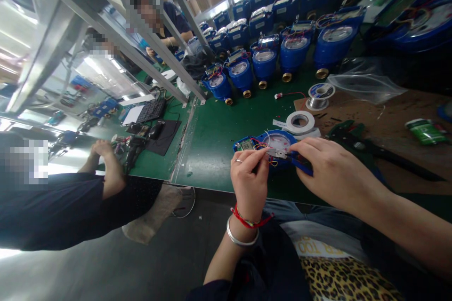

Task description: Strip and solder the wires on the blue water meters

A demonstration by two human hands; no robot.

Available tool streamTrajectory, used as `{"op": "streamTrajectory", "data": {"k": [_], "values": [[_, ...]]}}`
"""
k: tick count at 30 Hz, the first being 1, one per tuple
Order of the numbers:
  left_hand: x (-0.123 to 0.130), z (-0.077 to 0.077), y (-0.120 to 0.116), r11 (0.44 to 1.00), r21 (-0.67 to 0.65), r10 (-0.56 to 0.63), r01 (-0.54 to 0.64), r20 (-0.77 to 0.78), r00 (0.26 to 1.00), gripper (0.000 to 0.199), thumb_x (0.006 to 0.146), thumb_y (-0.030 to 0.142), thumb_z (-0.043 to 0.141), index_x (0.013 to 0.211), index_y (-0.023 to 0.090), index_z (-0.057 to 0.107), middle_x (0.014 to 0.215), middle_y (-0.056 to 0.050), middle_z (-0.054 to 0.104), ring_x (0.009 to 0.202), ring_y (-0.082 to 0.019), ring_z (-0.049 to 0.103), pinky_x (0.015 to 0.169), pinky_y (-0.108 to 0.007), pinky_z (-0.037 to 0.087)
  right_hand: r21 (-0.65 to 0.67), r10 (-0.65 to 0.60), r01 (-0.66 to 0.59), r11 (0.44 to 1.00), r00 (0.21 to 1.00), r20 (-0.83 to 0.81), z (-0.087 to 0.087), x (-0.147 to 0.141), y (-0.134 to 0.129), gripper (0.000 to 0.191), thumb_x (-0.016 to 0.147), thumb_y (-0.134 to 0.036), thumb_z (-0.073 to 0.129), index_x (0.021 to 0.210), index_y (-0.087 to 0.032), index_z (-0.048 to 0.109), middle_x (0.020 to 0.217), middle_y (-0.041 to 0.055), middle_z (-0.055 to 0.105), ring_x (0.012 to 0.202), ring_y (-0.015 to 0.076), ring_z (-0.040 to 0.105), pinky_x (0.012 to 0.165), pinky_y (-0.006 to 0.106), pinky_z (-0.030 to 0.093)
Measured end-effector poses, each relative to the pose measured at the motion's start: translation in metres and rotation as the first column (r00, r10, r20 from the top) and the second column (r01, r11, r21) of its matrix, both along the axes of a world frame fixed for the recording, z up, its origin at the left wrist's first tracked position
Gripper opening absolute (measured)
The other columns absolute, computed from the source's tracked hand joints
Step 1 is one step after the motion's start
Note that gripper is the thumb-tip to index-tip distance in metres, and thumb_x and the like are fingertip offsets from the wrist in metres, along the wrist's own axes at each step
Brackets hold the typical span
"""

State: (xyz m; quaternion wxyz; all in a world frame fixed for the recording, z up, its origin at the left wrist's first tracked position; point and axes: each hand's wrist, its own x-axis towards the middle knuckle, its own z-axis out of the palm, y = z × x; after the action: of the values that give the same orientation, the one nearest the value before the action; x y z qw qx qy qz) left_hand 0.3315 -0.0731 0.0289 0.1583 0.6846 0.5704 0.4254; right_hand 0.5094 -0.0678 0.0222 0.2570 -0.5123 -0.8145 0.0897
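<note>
Between the two hands, at the near edge of the green bench mat (226, 131), a small silvery metal part (278, 153) sits over a round blue water meter with a clear dial face (278, 142). The left hand (249, 181) has its thumb and forefinger narrowed to a pinch on thin red and yellow wires (263, 146) just beside that part; a ring shows on one finger, and a red cord and a silver bangle circle the wrist. The right hand (332, 174) is curled tight around a blue-handled tool (300, 163), its tip touching the metal part.

One small green circuit board (246, 145) lies against the meter's left side. Just behind the meter lie one white roll of tape (300, 122) and, farther back, one spool of solder wire (319, 95). One dark pair of pliers with green grips (356, 138) lies to the right on a brown board (391, 113), near one green can (425, 131) and one clear plastic bag (367, 85).

Four blue meters stand in the nearest back row (264, 63), with many more stacked behind, too crowded to count. Open mat lies left of the hands up to a seam. Beyond it, a co-worker's arm (106, 169) rests near one black keyboard (151, 110).
</note>
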Motion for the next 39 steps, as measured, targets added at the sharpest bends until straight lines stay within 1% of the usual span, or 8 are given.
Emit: {"op": "streamTrajectory", "data": {"k": [9,15,23,29,39], "values": [[-0.0018,0.0006,0.0003,1.000,0.000,-0.013,0.013,-0.003,1.000,0.016,0.090,0.019,0.059,0.096,0.022,0.074,0.086,-0.003,0.072,0.085,-0.018,0.059,0.083,-0.036,0.046,-0.030,-0.017,0.017,0.999,1.000,0.006,0.0003,-0.0025,-0.0036,0.027,0.078,-0.014,0.055,0.104,-0.015,0.061,0.101,0.0102,0.066,0.095,0.0272,0.062,0.086,0.042,0.049],[-0.0022,0.0020,-0.0001,1.000,-0.007,-0.019,0.019,-0.007,1.000,0.015,0.090,0.018,0.059,0.093,0.020,0.074,0.087,-0.004,0.071,0.085,-0.018,0.059,0.083,-0.036,0.045,-0.061,-0.037,0.037,0.997,0.999,0.001,0.0026,-0.0045,-0.0041,0.027,0.078,-0.013,0.054,0.104,-0.016,0.061,0.099,0.0074,0.066,0.093,0.0257,0.062,0.085,0.040,0.050],[-0.0018,0.0014,0.0001,1.000,0.000,-0.010,0.010,0.003,1.000,0.015,0.090,0.021,0.059,0.094,0.021,0.074,0.086,-0.004,0.072,0.085,-0.017,0.060,0.084,-0.036,0.046,-0.007,-0.036,0.036,0.999,0.999,0.016,0.0019,-0.0020,-0.0043,0.027,0.078,-0.014,0.056,0.105,-0.016,0.059,0.103,0.0105,0.065,0.097,0.0286,0.061,0.086,0.044,0.050],[-0.0022,0.0010,0.0004,1.000,0.007,-0.015,0.015,-0.005,1.000,0.015,0.090,0.019,0.059,0.093,0.021,0.073,0.086,-0.004,0.071,0.085,-0.018,0.060,0.084,-0.036,0.046,-0.013,-0.026,0.026,1.000,0.999,0.034,0.0018,-0.0027,-0.0038,0.026,0.078,-0.013,0.055,0.104,-0.016,0.059,0.102,0.0105,0.065,0.097,0.0285,0.061,0.086,0.044,0.050],[-0.0023,0.0025,-0.0005,1.000,-0.014,-0.018,0.018,-0.012,1.000,0.014,0.090,0.019,0.058,0.090,0.020,0.073,0.086,-0.004,0.071,0.086,-0.018,0.059,0.082,-0.036,0.045,-0.047,-0.028,0.029,0.998,0.999,0.017,0.0032,-0.0045,-0.0046,0.026,0.079,-0.013,0.054,0.104,-0.016,0.061,0.100,0.0073,0.067,0.094,0.0253,0.063,0.084,0.039,0.051]]}}
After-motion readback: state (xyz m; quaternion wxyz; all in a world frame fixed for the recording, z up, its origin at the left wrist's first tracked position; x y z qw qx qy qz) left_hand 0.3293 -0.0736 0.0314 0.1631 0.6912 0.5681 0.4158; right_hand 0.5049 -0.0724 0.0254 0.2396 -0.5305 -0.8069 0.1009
